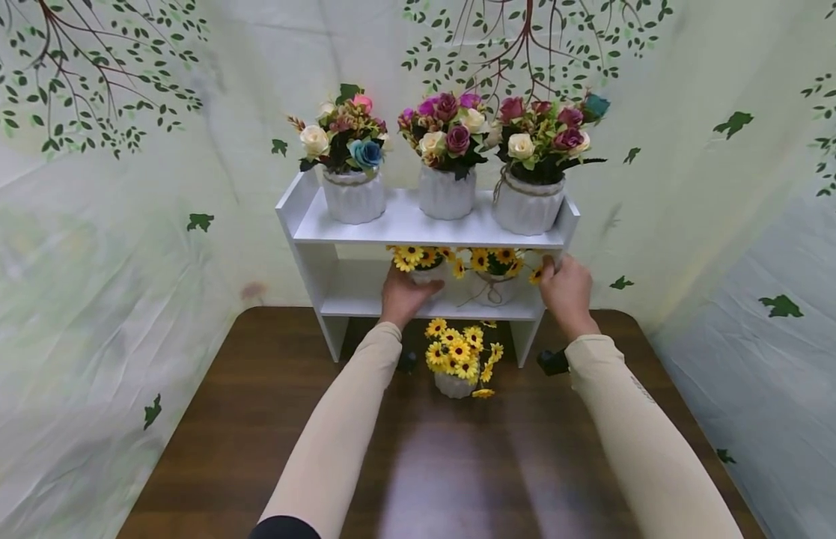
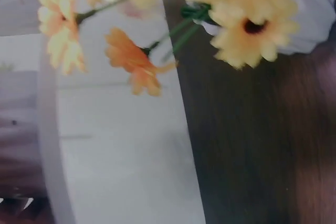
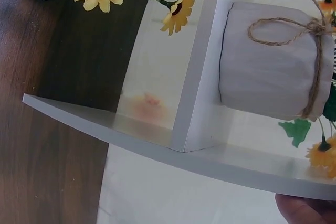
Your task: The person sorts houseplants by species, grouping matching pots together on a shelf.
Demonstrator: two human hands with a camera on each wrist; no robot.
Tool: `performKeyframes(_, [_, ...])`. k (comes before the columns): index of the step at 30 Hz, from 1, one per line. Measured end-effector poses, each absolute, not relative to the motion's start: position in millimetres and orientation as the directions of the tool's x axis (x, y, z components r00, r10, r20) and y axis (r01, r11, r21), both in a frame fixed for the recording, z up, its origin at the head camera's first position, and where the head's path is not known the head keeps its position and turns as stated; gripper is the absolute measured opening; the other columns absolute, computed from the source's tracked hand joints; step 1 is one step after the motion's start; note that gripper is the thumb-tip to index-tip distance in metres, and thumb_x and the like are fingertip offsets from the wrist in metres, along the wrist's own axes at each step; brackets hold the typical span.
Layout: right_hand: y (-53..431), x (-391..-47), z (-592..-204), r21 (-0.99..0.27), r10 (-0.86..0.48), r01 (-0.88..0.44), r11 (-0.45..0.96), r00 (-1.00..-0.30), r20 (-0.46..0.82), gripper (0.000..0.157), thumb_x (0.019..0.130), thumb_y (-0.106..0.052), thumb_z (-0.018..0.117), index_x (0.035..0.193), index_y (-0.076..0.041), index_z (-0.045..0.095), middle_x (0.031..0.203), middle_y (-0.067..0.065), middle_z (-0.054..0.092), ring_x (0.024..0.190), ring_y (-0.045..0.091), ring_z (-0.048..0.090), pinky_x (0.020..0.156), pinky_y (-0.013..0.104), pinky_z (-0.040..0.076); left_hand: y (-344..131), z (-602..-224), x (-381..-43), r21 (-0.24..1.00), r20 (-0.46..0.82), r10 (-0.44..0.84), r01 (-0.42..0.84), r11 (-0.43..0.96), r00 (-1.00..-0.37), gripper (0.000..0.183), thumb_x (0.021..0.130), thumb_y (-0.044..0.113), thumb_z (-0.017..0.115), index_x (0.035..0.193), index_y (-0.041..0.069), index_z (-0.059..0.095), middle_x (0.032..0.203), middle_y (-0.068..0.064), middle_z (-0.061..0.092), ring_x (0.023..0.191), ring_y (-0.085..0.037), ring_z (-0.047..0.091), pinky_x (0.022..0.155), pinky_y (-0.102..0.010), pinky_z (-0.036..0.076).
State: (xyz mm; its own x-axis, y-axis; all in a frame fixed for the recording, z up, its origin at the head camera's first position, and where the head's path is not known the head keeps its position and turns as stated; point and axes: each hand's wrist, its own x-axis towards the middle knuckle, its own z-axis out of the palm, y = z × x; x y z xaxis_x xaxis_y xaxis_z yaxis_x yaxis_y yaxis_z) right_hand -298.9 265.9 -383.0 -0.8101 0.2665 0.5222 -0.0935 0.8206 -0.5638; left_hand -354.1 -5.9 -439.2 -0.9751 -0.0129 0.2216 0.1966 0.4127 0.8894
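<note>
In the head view, my left hand (image 1: 406,297) holds a small white pot (image 1: 426,276) of yellow daisy-like flowers on the middle shelf board, thumb across its front. My right hand (image 1: 567,292) grips the right side panel of the white shelf rack (image 1: 364,307); its fingertip (image 3: 296,208) shows against the panel's outer face in the right wrist view. Between the hands stands another pot (image 3: 273,59) of yellow flowers, tied with a twine bow. A third yellow-flowered pot (image 1: 454,385) sits on the table before the rack. The left wrist view shows blurred yellow flowers (image 2: 254,24) but no hand.
Along the top board stand three white pots, left (image 1: 353,198), middle (image 1: 447,193) and right (image 1: 528,206), with rose bouquets. The rack stands near the back edge of the brown wooden table (image 1: 256,427). Leaf-printed cloth (image 1: 242,90) hangs behind and at both sides.
</note>
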Motion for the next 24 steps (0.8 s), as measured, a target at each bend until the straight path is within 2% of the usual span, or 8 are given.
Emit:
performKeyframes(4, [265.9,-297.9,-383.7,-0.559,0.264,-0.09,0.824,-0.812,0.521,0.035,0.1,-0.016,0.051,0.07,0.0,0.053,0.069,0.025,0.061,0.062,0.042,0.054,0.057,0.048,0.04,-11.2,-445.9,-351.5,0.89,0.23,0.05,0.231,0.393,-0.972,0.099,0.077,0.029,0.084,0.155,0.013,0.024,0.156,-0.01,0.039,0.146,-0.027,0.038,0.119,-0.042,0.036])
performKeyframes(7, [267.0,-298.0,-384.5,-0.546,0.255,-0.093,0.832,-0.811,0.527,0.035,0.1,-0.016,0.051,0.068,0.0,0.052,0.066,0.024,0.059,0.06,0.04,0.052,0.054,0.044,0.038,-19.3,-453.2,-340.7,0.838,0.315,0.051,0.303,0.453,-0.948,0.093,0.081,0.027,0.08,0.154,0.005,0.026,0.155,-0.018,0.038,0.145,-0.033,0.038,0.12,-0.045,0.034])
performKeyframes(11, [268.0,-298.7,-385.3,-0.541,0.246,-0.106,0.834,-0.807,0.537,0.036,0.099,-0.014,0.051,0.066,-0.001,0.05,0.065,0.025,0.059,0.059,0.042,0.052,0.054,0.047,0.038,-32.7,-471.0,-311.5,0.654,0.594,0.059,0.525,0.545,-0.802,0.059,0.085,0.015,0.073,0.136,-0.005,0.05,0.137,-0.024,0.055,0.13,-0.038,0.051,0.112,-0.051,0.041])
performKeyframes(13, [268.1,-298.8,-385.0,-0.544,0.245,-0.113,0.832,-0.803,0.543,0.036,0.099,-0.014,0.051,0.066,-0.001,0.05,0.066,0.026,0.06,0.061,0.044,0.054,0.056,0.051,0.04,-38.0,-483.8,-293.8,0.544,0.711,0.08,0.619,0.566,-0.698,0.039,0.084,0.004,0.069,0.122,-0.004,0.061,0.122,-0.02,0.064,0.118,-0.035,0.058,0.104,-0.048,0.046])
performKeyframes(15, [268.2,-299.0,-384.3,-0.542,0.242,-0.119,0.832,-0.801,0.547,0.035,0.099,-0.014,0.051,0.067,0.0,0.05,0.067,0.027,0.06,0.062,0.045,0.055,0.058,0.053,0.041,-40.7,-497.4,-276.2,0.504,0.748,0.102,0.66,0.557,-0.656,0.027,0.082,-0.005,0.066,0.109,-0.003,0.066,0.109,-0.016,0.068,0.103,-0.03,0.063,0.092,-0.043,0.052])
performKeyframes(18, [267.4,-297.6,-382.7,-0.539,0.242,-0.118,0.834,-0.8,0.549,0.036,0.099,-0.014,0.051,0.067,0.0,0.05,0.067,0.027,0.06,0.062,0.045,0.055,0.058,0.053,0.041,-40.8,-520.1,-254.2,0.584,0.638,0.155,0.605,0.541,-0.754,0.024,0.082,-0.009,0.062,0.104,0.0,0.067,0.102,-0.013,0.068,0.09,-0.024,0.064,0.078,-0.036,0.055])
performKeyframes(21, [266.8,-297.2,-382.7,-0.539,0.246,-0.114,0.834,-0.798,0.55,0.036,0.099,-0.014,0.051,0.067,0.001,0.051,0.066,0.027,0.06,0.061,0.044,0.054,0.057,0.052,0.041,-34.6,-538.0,-242.4,0.706,0.382,0.229,0.442,0.553,-0.895,0.034,0.085,0.004,0.068,0.118,-0.002,0.062,0.117,-0.018,0.065,0.104,-0.03,0.064,0.089,-0.042,0.055])
performKeyframes(24, [266.7,-297.8,-383.6,-0.542,0.251,-0.116,0.832,-0.793,0.555,0.035,0.098,-0.013,0.051,0.067,0.002,0.052,0.067,0.028,0.06,0.062,0.047,0.056,0.058,0.056,0.042,-22.3,-547.9,-238.1,0.758,0.16,0.258,0.286,0.586,-0.953,0.068,0.084,0.025,0.078,0.138,-0.002,0.047,0.136,-0.022,0.054,0.128,-0.039,0.053,0.107,-0.053,0.046])
